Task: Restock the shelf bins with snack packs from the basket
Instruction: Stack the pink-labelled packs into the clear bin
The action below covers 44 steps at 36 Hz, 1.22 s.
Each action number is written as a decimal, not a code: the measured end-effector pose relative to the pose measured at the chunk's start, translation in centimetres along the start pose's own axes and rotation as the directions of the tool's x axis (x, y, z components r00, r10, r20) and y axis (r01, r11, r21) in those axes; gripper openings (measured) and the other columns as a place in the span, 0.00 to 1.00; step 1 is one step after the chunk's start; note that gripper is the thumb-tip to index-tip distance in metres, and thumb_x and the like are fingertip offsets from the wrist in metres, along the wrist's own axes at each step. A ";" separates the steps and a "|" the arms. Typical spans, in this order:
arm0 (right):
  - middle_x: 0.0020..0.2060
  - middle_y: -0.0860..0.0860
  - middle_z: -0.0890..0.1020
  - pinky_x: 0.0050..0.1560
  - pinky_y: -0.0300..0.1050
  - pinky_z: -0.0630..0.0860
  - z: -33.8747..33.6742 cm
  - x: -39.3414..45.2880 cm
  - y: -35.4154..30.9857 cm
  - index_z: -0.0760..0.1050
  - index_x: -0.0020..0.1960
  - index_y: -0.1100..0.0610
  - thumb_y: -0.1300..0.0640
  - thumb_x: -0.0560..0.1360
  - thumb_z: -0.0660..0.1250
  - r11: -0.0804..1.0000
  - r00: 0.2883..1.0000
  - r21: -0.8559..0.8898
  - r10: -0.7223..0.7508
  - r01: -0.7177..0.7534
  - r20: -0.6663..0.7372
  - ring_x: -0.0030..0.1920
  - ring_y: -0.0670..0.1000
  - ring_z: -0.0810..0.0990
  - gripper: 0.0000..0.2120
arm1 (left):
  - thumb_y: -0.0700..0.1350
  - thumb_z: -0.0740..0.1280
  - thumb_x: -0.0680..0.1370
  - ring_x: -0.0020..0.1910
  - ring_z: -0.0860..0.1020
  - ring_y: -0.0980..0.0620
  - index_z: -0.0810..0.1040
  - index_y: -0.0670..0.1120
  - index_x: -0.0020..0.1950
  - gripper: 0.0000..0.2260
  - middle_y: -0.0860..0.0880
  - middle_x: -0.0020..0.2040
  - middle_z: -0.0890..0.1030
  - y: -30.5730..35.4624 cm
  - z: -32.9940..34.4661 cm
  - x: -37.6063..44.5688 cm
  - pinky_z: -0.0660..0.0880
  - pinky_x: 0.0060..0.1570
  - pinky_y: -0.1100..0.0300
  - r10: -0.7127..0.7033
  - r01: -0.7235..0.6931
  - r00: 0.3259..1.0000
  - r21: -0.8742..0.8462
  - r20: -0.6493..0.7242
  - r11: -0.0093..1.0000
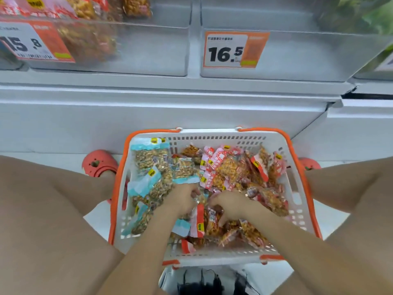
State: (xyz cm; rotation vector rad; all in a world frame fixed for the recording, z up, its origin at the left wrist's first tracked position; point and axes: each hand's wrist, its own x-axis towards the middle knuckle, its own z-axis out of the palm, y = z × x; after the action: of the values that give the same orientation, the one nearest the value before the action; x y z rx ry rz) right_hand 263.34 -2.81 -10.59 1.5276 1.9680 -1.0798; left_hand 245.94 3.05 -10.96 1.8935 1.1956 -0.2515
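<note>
Small clear plastic snack packs fill a white slotted plastic basket with orange rim and handles, which sits on the floor between the person's knees, within easy reach of both hands. Blue-edged packs lie at its left, red-edged packs at its right, likely sorted by kind. The left hand curls its fingers around packs near the middle of the pile. The right hand digs curled fingers into the red-edged packs, gathering a handful. Above, the clear shelf bin with a 16.5 price tag looks unfilled; the bin tagged 15.8 holds some packs.
</note>
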 end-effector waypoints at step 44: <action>0.49 0.47 0.76 0.49 0.40 0.76 -20.1 -11.7 -3.4 0.69 0.48 0.49 0.66 0.67 0.68 0.825 0.085 -0.014 -0.075 0.565 -0.994 0.52 0.48 0.77 0.16 | 0.45 0.63 0.81 0.19 0.77 0.50 0.75 0.42 0.39 0.12 0.45 0.22 0.77 10.3 -20.6 -2.4 0.74 0.18 0.57 -0.225 0.112 0.971 -0.986 0.081 0.127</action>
State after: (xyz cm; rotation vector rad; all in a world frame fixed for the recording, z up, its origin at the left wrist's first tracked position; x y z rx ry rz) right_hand 266.31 5.43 11.23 2.4993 3.3044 -0.5233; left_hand 247.77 15.19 8.71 0.5167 1.1406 0.4772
